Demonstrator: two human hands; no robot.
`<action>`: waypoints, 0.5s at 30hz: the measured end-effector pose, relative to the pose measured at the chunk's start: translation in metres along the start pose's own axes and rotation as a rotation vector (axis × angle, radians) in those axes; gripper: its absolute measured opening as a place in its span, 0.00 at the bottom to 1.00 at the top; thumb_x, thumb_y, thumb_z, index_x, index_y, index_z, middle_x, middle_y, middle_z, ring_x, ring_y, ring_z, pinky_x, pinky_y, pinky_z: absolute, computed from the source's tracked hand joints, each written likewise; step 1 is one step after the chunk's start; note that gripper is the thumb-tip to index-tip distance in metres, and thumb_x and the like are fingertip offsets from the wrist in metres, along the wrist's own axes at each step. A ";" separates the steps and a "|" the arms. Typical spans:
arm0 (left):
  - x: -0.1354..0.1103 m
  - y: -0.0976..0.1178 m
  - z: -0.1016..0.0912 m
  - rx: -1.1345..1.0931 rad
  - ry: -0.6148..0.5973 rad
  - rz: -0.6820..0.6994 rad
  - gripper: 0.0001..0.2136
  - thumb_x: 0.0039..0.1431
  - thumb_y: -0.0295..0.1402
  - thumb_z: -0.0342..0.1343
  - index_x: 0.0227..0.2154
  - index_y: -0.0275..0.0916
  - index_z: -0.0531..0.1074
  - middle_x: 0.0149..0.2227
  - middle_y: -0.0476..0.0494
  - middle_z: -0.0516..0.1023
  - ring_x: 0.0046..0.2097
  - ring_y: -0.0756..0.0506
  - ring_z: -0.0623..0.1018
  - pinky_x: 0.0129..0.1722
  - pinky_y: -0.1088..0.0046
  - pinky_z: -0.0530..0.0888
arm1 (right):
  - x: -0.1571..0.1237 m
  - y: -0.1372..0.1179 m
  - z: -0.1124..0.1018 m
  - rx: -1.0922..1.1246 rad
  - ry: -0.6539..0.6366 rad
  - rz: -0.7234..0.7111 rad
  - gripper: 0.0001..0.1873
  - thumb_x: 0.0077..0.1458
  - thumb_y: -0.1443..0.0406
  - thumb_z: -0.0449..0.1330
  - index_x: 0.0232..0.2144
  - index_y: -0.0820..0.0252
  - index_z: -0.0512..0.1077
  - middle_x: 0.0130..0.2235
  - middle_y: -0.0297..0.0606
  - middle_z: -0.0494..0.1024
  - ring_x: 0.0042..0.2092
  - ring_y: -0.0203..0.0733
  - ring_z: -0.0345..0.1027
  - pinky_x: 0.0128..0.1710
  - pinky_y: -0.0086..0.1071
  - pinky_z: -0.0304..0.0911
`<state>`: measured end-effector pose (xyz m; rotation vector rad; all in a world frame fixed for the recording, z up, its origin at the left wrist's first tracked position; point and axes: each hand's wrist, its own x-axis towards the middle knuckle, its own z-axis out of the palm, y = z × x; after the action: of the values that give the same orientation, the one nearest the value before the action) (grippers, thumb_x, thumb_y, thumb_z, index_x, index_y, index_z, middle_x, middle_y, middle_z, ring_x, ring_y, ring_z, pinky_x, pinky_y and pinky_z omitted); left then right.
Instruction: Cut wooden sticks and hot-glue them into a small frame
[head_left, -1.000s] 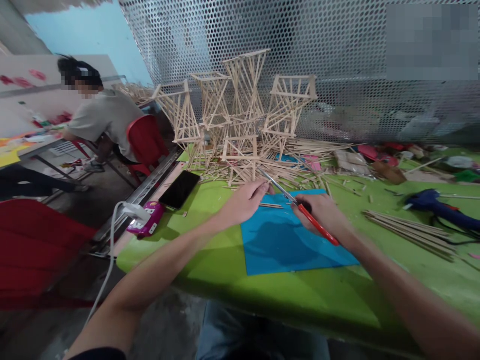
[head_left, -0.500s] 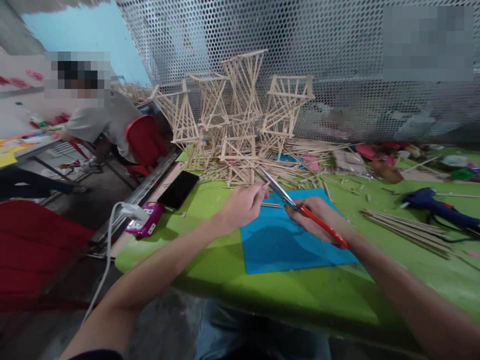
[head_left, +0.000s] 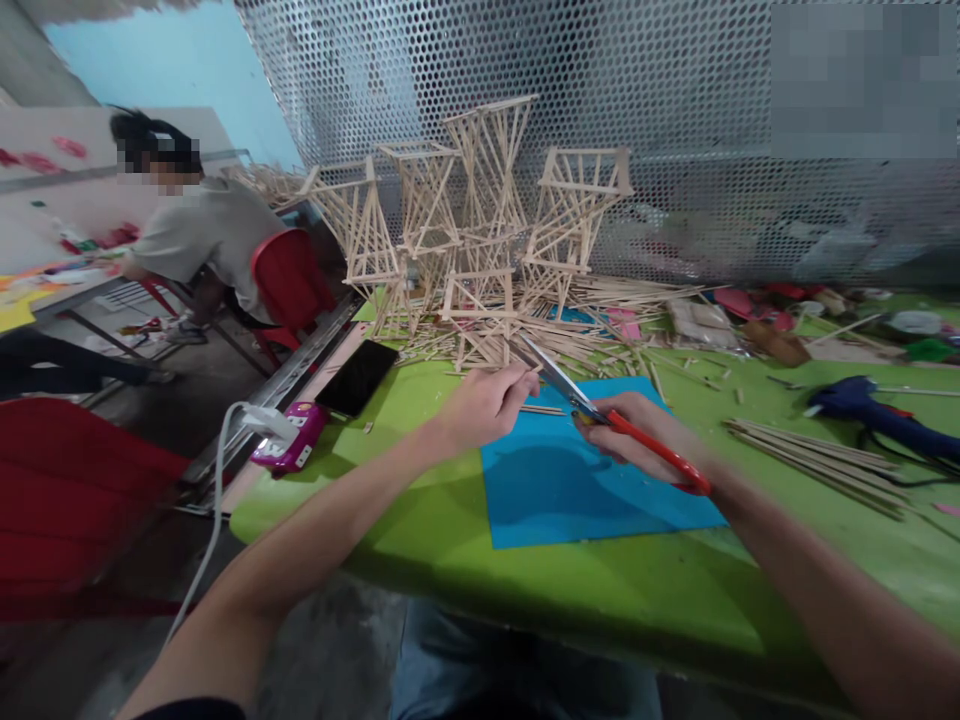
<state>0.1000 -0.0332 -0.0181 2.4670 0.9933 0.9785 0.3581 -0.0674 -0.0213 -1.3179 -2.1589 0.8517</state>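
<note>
My right hand (head_left: pixel 637 435) is wrapped round the red handles of a pair of scissors (head_left: pixel 651 447). Their metal blades point up and left, the tips spread a little above my left hand. My left hand (head_left: pixel 491 405) is closed in a pinch close to the blades. A short light end of a wooden stick (head_left: pixel 535 369) seems to show at its fingertips; the rest is hidden by the fingers. Under both hands lies a blue sheet (head_left: pixel 555 500), with a few thin sticks (head_left: pixel 541 410) at its upper edge.
Stick-built towers (head_left: pixel 487 180) stand at the back amid loose sticks (head_left: pixel 592 345). On the right lie a bundle of sticks (head_left: pixel 817 465) and a blue glue gun (head_left: pixel 862 410). A phone (head_left: pixel 360 377) and purple power strip (head_left: pixel 296 440) are left. A person (head_left: pixel 210 225) sits beyond.
My right hand and the scissors have shifted slightly right and down. My left hand stays almost in place. The seated person's head has moved a little.
</note>
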 end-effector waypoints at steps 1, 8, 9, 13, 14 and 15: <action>0.001 0.000 0.001 0.005 -0.014 -0.017 0.19 0.76 0.38 0.41 0.39 0.37 0.75 0.29 0.48 0.78 0.25 0.52 0.71 0.34 0.74 0.69 | 0.001 0.002 -0.001 -0.068 0.008 -0.007 0.16 0.60 0.56 0.59 0.24 0.57 0.64 0.22 0.29 0.65 0.25 0.35 0.55 0.25 0.31 0.50; 0.001 -0.006 0.008 -0.014 -0.032 -0.063 0.17 0.75 0.40 0.41 0.49 0.38 0.73 0.27 0.48 0.74 0.26 0.48 0.71 0.30 0.71 0.66 | 0.007 0.002 -0.004 -0.458 0.342 0.022 0.16 0.55 0.52 0.64 0.35 0.54 0.67 0.33 0.37 0.78 0.31 0.43 0.68 0.31 0.34 0.56; -0.001 -0.007 0.009 -0.035 -0.046 -0.045 0.17 0.75 0.40 0.42 0.50 0.38 0.73 0.28 0.48 0.75 0.26 0.48 0.71 0.30 0.72 0.66 | 0.007 0.003 -0.003 -0.460 0.355 -0.014 0.16 0.55 0.52 0.64 0.38 0.55 0.67 0.36 0.39 0.78 0.33 0.45 0.70 0.32 0.35 0.57; -0.008 -0.010 0.015 -0.131 0.010 0.063 0.12 0.72 0.34 0.46 0.47 0.39 0.74 0.32 0.47 0.78 0.28 0.49 0.71 0.29 0.73 0.66 | 0.006 0.009 0.001 -0.467 0.410 -0.178 0.20 0.55 0.54 0.64 0.44 0.55 0.65 0.43 0.45 0.77 0.41 0.52 0.72 0.37 0.38 0.62; -0.009 -0.010 0.016 -0.149 0.038 0.105 0.11 0.71 0.33 0.47 0.46 0.39 0.74 0.33 0.46 0.78 0.28 0.49 0.72 0.30 0.73 0.66 | 0.005 0.010 0.001 -0.469 0.429 -0.208 0.20 0.54 0.54 0.65 0.45 0.55 0.65 0.44 0.46 0.77 0.43 0.53 0.72 0.38 0.39 0.63; -0.009 -0.009 0.017 -0.161 0.060 0.141 0.10 0.70 0.31 0.47 0.44 0.39 0.74 0.33 0.46 0.79 0.29 0.49 0.73 0.31 0.73 0.67 | 0.005 0.011 0.002 -0.469 0.443 -0.233 0.21 0.54 0.55 0.66 0.45 0.55 0.64 0.44 0.46 0.76 0.44 0.54 0.72 0.39 0.40 0.63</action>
<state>0.1020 -0.0337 -0.0393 2.4121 0.7345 1.1362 0.3615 -0.0598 -0.0303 -1.2730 -2.1479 -0.0514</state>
